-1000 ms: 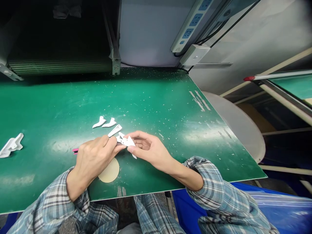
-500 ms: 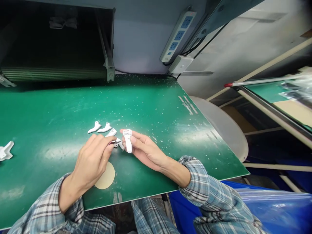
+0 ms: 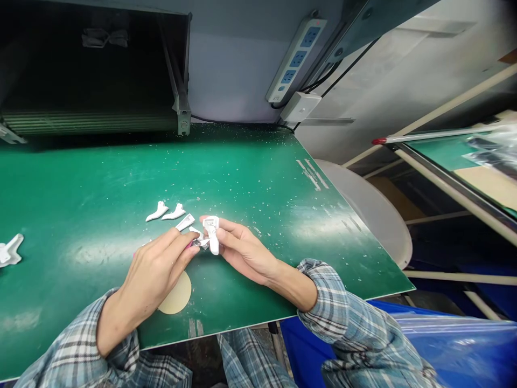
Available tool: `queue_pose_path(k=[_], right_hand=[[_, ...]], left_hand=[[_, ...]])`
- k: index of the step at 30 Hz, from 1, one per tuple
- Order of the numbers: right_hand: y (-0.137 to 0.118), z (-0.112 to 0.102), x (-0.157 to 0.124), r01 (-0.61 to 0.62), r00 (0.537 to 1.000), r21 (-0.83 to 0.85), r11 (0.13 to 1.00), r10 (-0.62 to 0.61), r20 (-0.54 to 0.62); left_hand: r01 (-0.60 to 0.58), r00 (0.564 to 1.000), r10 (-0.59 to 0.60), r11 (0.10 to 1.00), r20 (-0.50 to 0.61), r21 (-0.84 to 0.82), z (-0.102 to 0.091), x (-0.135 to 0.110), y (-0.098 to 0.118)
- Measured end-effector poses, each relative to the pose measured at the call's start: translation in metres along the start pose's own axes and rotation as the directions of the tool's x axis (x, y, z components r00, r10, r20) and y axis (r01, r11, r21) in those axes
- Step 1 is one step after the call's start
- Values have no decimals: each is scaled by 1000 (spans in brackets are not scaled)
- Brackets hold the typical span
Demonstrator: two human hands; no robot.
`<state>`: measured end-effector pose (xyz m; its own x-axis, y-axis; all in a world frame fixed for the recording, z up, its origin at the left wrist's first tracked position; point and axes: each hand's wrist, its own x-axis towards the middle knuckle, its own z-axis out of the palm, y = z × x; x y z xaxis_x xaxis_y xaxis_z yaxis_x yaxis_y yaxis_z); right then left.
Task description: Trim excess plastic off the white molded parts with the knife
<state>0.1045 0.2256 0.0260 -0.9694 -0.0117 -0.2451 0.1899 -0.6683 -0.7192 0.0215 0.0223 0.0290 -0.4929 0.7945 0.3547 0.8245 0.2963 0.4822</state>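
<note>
My right hand (image 3: 248, 250) pinches a white plastic part (image 3: 212, 235) upright between thumb and fingers, its hollow end at the top. In my left hand (image 3: 157, 264), thumb and fingers close on a slim tool with a pink handle (image 3: 189, 244). Its thin metal end points right and meets the side of the white part, though whether it touches I cannot tell. Most of the handle is hidden in the palm. Just beyond the hands lie several similar white pieces, including one at the left (image 3: 156, 211), one beside it (image 3: 173, 212) and a nearer one (image 3: 185, 221).
White crumbs are scattered over the green tabletop (image 3: 242, 178). A pale round disc (image 3: 177, 295) lies beneath my left wrist. Another white piece (image 3: 11, 250) sits far left. Behind stand a conveyor (image 3: 92, 121) and a power strip (image 3: 297, 59); a round stool (image 3: 388, 231) is at the right.
My left hand has tilted and shifted slightly, and the tool's tip has come closer to the white part. The white part has turned a little in my right hand.
</note>
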Motion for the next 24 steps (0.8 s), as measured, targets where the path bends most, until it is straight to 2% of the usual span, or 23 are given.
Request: queue_pose_path(k=[5,8,12,14,16,18,20,21,22,24], right_hand=[[3,0,0,-4,1000,-2,1000,4,4],[6,-1,0,-12,1000,19,1000,12,-6],[8,0,0,-35,999,41,999,35,-8],[8,1,-1,-54,999,39,998,54,5],[10,2,-2,-85,996,33,996,84,30],[11,1,-2,-109,993,23,994,107,50],[13,1,-2,-87,996,4,996,87,38],[14,0,-2,-56,998,-11,998,56,20],[15,0,-2,-16,1000,-33,999,16,-3],[16,-2,-2,65,997,-101,993,-69,-34]], left_hand=[[23,1000,-23,998,-7,61,-1,1,1],[-13,996,31,979,-82,204,1,1,3],[-57,973,153,885,-172,462,1,2,4],[-58,961,188,854,-203,518,-1,2,3],[-26,946,185,862,-267,507,-4,1,2],[23,935,125,913,-333,407,-5,1,1],[80,950,-23,982,-310,170,-4,0,3],[121,963,-119,993,-240,-3,-3,0,5],[177,969,-205,966,-138,-188,-2,1,7],[291,951,-307,831,47,-474,-1,4,10]])
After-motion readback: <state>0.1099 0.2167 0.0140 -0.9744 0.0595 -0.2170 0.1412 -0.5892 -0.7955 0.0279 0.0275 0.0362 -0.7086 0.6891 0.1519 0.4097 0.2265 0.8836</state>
